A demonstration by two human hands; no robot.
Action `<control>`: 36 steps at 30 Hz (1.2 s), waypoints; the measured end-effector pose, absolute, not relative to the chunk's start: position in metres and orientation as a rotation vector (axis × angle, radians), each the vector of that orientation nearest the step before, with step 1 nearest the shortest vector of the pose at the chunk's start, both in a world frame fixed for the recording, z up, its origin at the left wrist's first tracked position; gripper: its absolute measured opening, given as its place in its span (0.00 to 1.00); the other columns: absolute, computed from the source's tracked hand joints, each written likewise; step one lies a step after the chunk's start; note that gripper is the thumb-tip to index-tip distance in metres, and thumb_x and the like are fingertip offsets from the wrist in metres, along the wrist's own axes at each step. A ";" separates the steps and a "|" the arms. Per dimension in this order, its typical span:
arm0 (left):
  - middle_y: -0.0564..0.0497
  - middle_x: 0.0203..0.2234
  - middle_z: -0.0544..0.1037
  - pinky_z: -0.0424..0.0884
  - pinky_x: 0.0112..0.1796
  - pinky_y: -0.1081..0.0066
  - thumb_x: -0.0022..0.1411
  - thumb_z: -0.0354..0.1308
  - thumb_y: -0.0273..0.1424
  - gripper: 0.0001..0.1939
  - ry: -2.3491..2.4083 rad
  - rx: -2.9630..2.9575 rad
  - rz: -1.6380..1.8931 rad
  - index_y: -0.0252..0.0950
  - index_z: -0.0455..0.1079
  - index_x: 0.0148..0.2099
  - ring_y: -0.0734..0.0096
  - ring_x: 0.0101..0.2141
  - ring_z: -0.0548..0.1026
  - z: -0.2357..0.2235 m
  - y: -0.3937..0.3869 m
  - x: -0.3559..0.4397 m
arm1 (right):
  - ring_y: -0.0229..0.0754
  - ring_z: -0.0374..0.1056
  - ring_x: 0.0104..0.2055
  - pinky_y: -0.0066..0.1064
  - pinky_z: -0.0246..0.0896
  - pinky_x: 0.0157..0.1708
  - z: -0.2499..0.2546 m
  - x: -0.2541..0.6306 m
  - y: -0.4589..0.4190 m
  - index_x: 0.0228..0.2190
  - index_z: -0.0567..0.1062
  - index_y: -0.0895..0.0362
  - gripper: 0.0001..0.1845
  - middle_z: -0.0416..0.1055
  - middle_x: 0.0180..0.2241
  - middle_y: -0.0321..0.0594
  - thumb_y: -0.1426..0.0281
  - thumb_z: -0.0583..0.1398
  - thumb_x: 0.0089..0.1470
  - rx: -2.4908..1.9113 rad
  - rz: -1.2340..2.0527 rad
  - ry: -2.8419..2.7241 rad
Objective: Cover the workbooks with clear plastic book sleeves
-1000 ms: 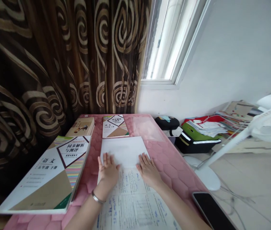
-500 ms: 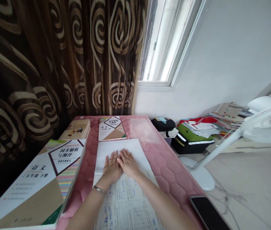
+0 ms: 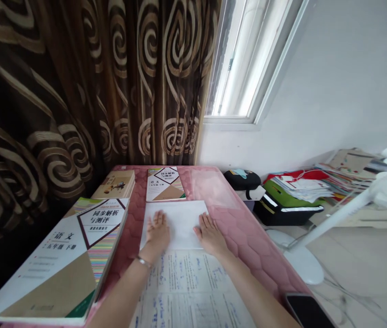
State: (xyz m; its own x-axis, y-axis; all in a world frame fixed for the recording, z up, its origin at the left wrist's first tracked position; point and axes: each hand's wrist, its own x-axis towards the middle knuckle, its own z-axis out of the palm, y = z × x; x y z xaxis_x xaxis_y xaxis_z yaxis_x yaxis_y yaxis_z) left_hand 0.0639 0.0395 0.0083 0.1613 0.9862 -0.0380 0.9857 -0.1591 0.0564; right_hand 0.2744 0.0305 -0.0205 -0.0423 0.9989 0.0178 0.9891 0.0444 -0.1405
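Observation:
A sheet of paper with print and blue handwriting lies lengthwise on the pink cloth. Its far part is a plain white section. My left hand rests flat on the left side of that white section, fingers spread; a silver bangle is on the wrist. At the right edge of the same section lies my right hand, palm down with fingers stretched out. Neither hand holds anything. My forearms cover parts of the paper's sides.
A large workbook lies at left, with a stack of small books behind it. Beyond the paper is another workbook. A phone sits near the right table edge. A white fan and a black-green box stand at right.
My hands were together at the middle of the white section and have moved apart, left hand leftward, right hand rightward. The whole view has shifted slightly.

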 end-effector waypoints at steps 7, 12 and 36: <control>0.45 0.69 0.41 0.37 0.65 0.53 0.68 0.36 0.46 0.36 1.790 2.376 0.103 0.30 0.43 0.71 0.61 0.68 0.42 0.003 0.089 0.077 | 0.56 0.41 0.69 0.49 0.33 0.67 -0.021 0.276 0.033 0.63 0.57 0.69 0.35 0.46 0.67 0.54 0.60 0.45 0.63 -2.100 0.073 -2.175; 0.45 0.69 0.44 0.37 0.65 0.53 0.68 0.35 0.44 0.35 1.800 2.399 0.184 0.32 0.43 0.71 0.62 0.68 0.42 -0.005 0.091 0.071 | 0.55 0.38 0.70 0.47 0.36 0.66 -0.004 0.230 0.057 0.63 0.60 0.65 0.34 0.49 0.67 0.50 0.57 0.45 0.63 -1.836 0.287 -2.201; 0.35 0.67 0.52 0.42 0.62 0.41 0.68 0.38 0.40 0.32 2.417 1.963 0.272 0.28 0.53 0.68 0.49 0.67 0.46 -0.002 0.077 0.054 | 0.49 0.37 0.70 0.49 0.30 0.66 -0.004 0.287 0.099 0.65 0.53 0.63 0.34 0.43 0.68 0.48 0.56 0.41 0.66 -2.179 0.186 -2.108</control>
